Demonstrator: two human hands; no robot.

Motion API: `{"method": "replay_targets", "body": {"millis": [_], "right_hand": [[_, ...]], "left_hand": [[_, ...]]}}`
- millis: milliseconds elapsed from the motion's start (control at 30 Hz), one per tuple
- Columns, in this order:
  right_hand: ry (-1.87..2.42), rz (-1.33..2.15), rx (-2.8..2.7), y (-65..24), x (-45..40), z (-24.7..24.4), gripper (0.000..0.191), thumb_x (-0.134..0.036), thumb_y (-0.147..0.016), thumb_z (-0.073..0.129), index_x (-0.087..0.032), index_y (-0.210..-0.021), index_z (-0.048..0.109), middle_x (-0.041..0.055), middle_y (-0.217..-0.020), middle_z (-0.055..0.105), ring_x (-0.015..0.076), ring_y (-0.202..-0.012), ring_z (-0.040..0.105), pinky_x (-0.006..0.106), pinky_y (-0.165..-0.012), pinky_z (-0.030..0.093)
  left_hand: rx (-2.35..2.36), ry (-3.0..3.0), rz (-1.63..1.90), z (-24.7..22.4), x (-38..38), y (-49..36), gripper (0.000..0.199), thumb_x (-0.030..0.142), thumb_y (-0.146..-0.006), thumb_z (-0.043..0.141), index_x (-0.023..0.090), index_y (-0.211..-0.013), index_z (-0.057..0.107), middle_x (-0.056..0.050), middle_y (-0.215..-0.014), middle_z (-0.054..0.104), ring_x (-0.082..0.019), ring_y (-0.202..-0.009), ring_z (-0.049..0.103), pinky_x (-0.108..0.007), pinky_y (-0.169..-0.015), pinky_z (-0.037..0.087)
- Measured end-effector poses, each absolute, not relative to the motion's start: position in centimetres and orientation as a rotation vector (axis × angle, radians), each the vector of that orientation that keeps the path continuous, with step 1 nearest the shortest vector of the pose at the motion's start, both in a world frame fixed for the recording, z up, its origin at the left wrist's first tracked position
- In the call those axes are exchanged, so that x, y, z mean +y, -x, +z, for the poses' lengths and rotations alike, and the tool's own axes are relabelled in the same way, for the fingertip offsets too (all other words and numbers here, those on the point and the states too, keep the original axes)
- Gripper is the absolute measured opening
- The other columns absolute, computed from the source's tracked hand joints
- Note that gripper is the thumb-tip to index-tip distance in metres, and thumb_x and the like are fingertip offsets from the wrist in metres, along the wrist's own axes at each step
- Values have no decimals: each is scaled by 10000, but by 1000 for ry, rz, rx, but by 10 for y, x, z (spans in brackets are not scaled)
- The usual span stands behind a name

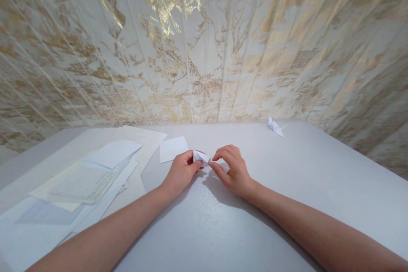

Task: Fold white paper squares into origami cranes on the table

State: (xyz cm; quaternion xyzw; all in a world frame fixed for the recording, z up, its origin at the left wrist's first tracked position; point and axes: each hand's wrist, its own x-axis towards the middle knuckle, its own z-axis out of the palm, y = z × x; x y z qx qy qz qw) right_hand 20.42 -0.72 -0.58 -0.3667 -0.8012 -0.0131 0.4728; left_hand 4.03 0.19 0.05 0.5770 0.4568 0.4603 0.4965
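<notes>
A small white folded paper (201,157) is pinched between the thumb and fingers of my left hand (184,166), just above the white table. Its right end comes to a narrow point. Close to that point is my right hand (233,169), its thumb and index finger curved and slightly apart. The right thumb tip is beside the paper's point; whether it touches is hard to tell. Just behind my left hand a blank white paper sheet (174,148) lies flat on the table.
A folded paper crane (276,127) sits near the table's back edge at the right. To the left lies a loose pile of papers (86,178), some with writing. Behind the table (204,238) hangs a white and gold patterned curtain (204,59).
</notes>
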Motion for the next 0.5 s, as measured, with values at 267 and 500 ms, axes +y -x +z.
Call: {"method": "replay_targets", "body": {"millis": [267, 500], "right_hand": [[1016, 130, -1992, -201, -5, -11, 77, -284, -780, 602, -216, -805, 576, 14, -721, 648, 165, -700, 589, 316, -696, 396], [1028, 309, -1972, -201, -5, -5, 149, -194, -794, 500, -190, -719, 629, 15, -634, 649, 141, -600, 587, 271, -622, 420]], "left_hand": [[1264, -2111, 930, 5, 0, -34, 168, 194, -732, 498, 182, -818, 641, 31, -608, 590, -105, -530, 481, -208, -541, 379], [1211, -2143, 948, 7, 6, -29, 254, 148, -702, 532, 221, -924, 631, 34, -639, 622, -133, -599, 548, -234, -639, 424]]}}
